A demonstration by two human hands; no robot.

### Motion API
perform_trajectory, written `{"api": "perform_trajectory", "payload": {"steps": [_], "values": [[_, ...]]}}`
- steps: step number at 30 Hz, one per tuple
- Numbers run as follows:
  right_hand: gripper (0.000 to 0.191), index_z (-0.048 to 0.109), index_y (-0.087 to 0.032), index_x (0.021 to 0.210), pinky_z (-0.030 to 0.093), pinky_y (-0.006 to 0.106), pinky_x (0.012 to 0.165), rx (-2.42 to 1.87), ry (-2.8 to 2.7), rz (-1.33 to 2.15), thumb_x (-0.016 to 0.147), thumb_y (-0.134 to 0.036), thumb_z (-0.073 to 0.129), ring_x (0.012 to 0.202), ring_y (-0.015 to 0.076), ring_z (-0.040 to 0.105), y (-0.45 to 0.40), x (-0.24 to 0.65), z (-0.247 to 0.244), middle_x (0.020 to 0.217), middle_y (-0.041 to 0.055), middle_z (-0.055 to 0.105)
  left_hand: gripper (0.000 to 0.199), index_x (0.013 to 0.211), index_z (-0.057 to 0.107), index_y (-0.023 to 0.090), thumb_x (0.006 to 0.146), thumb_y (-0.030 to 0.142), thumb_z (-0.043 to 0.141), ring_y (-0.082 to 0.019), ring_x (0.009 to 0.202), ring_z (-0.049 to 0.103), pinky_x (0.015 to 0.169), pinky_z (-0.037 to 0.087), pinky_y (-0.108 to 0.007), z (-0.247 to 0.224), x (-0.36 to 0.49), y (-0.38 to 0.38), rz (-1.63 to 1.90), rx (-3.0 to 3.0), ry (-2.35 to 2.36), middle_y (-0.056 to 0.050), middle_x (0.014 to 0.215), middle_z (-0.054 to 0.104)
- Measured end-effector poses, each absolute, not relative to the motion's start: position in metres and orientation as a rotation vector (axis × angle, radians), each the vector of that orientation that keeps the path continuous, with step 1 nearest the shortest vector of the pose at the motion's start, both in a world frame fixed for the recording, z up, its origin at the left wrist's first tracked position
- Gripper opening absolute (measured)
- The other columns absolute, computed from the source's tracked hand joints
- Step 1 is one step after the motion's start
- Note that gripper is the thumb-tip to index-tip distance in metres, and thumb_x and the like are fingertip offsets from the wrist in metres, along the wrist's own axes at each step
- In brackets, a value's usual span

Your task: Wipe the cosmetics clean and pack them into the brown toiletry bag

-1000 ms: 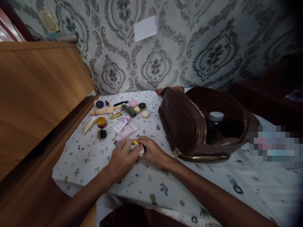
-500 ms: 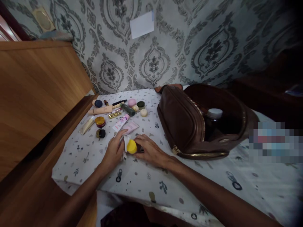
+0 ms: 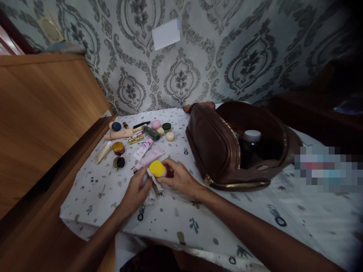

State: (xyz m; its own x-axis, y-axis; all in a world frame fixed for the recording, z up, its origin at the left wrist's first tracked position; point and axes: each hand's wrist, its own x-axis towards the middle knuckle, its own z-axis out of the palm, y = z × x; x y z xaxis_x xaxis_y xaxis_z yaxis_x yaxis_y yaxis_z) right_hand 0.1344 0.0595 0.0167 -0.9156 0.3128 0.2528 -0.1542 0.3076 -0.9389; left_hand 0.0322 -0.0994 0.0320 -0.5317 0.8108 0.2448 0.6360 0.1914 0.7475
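A small container with a yellow lid point(image 3: 157, 168) is between my hands, above the patterned cloth. My right hand point(image 3: 179, 177) grips it from the right with thumb and fingers. White tissue point(image 3: 155, 183) is pinched in my left hand point(image 3: 138, 190) and touches the container's left side. Just beyond my left fingertips lies a pink tube point(image 3: 150, 158), and past it a smaller tube with a pink print point(image 3: 143, 148). An amber jar point(image 3: 118, 147) and a black-lidded jar point(image 3: 119, 162) stand to the left.
A brown bag point(image 3: 212, 143), unzipped, stands at the right with a white-capped bottle point(image 3: 252, 140) inside. Several cosmetics, including a dark green tube point(image 3: 151, 133) and a peach tube point(image 3: 119, 134), lie near the wall. A wooden panel point(image 3: 51, 113) rises at the left.
The yellow lid has tilted to face upward more and moved slightly up and left. My left hand has drawn back from the pink tube, so more of it shows. The view has shifted slightly.
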Motion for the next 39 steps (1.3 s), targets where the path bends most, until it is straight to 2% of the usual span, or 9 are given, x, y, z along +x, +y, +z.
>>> {"api": "perform_trajectory", "payload": {"steps": [4, 6, 11, 20, 26, 29, 32, 35, 39], "values": [[0.019, 0.057, -0.018, 0.086, 0.037, 0.022, 0.059, -0.237, -2.182, 1.566, 0.069, -0.021, 0.065, 0.064, 0.0106, 0.048, 0.059, 0.133, 0.017, 0.071, -0.0051, 0.054, 0.014, 0.091, 0.059, 0.020, 0.087, 0.030, 0.051, -0.018, 0.076, 0.061, 0.071, 0.048, -0.029, 0.033, 0.036, -0.100, 1.180, 1.339, 2.380, -0.001, 0.081, 0.066], [0.016, 0.056, -0.018, 0.082, 0.036, 0.022, 0.058, -0.277, -2.227, 1.487, 0.068, -0.019, 0.063, 0.062, 0.0103, 0.046, 0.059, 0.134, 0.019, 0.068, -0.0058, 0.052, 0.012, 0.084, 0.056, 0.021, 0.087, 0.031, 0.051, -0.017, 0.069, 0.058, 0.066, 0.045, -0.028, 0.033, 0.037, -0.100, 1.161, 1.344, 2.436, 0.002, 0.073, 0.062], [0.019, 0.053, -0.019, 0.079, 0.034, 0.022, 0.059, -0.308, -2.303, 1.307, 0.066, -0.017, 0.066, 0.061, 0.0104, 0.046, 0.058, 0.135, 0.020, 0.069, -0.0058, 0.053, 0.013, 0.084, 0.054, 0.022, 0.089, 0.034, 0.052, -0.017, 0.070, 0.058, 0.067, 0.044, -0.027, 0.032, 0.036, -0.103, 1.176, 1.429, 2.476, 0.002, 0.076, 0.062], [0.032, 0.051, -0.020, 0.090, 0.036, 0.025, 0.062, -0.292, -2.511, 1.028, 0.064, -0.009, 0.065, 0.066, 0.0133, 0.048, 0.055, 0.139, 0.017, 0.080, -0.0017, 0.056, 0.021, 0.078, 0.049, 0.023, 0.089, 0.037, 0.059, -0.016, 0.071, 0.056, 0.067, 0.043, -0.026, 0.032, 0.040, -0.100, 1.111, 1.685, 2.627, 0.002, 0.075, 0.057], [0.021, 0.050, -0.018, 0.093, 0.042, 0.029, 0.068, -0.092, -2.609, 0.862, 0.077, -0.009, 0.059, 0.075, 0.0170, 0.053, 0.050, 0.139, 0.011, 0.092, 0.0042, 0.057, 0.022, 0.072, 0.046, 0.022, 0.090, 0.033, 0.052, -0.015, 0.068, 0.050, 0.065, 0.037, -0.027, 0.053, 0.044, -0.082, 1.047, 1.672, 2.699, 0.002, 0.075, 0.050], [0.027, 0.050, -0.018, 0.095, 0.044, 0.030, 0.071, 0.000, -2.608, 0.910, 0.075, -0.012, 0.066, 0.082, 0.0183, 0.054, 0.046, 0.139, 0.009, 0.097, 0.0051, 0.057, 0.018, 0.071, 0.045, 0.022, 0.086, 0.031, 0.051, -0.016, 0.070, 0.050, 0.066, 0.038, -0.027, 0.060, 0.032, -0.073, 1.109, 1.545, 2.660, 0.002, 0.074, 0.049], [0.027, 0.051, -0.019, 0.091, 0.043, 0.027, 0.067, -0.034, -2.531, 1.081, 0.072, -0.010, 0.068, 0.075, 0.0151, 0.052, 0.044, 0.140, 0.012, 0.091, 0.0021, 0.057, 0.011, 0.077, 0.052, 0.021, 0.081, 0.031, 0.053, -0.016, 0.074, 0.052, 0.070, 0.041, -0.027, 0.056, 0.015, -0.069, 1.232, 1.389, 2.508, 0.002, 0.074, 0.052], [0.030, 0.054, -0.019, 0.091, 0.041, 0.024, 0.062, -0.112, -2.382, 1.290, 0.069, -0.013, 0.073, 0.069, 0.0127, 0.051, 0.045, 0.139, 0.014, 0.083, -0.0012, 0.057, 0.021, 0.090, 0.063, 0.019, 0.078, 0.032, 0.052, -0.018, 0.081, 0.056, 0.074, 0.043, -0.028, 0.046, 0.007, -0.072, 1.355, 1.216, 2.293, 0.000, 0.081, 0.060], [0.029, 0.055, -0.019, 0.087, 0.039, 0.023, 0.059, -0.211, -2.224, 1.494, 0.066, -0.019, 0.076, 0.064, 0.0110, 0.050, 0.047, 0.136, 0.015, 0.075, -0.0042, 0.057, 0.029, 0.095, 0.068, 0.016, 0.081, 0.034, 0.050, -0.018, 0.076, 0.059, 0.068, 0.044, -0.026, 0.034, 0.010, -0.078, 1.480, 0.985, 2.058, -0.001, 0.080, 0.066]]}}
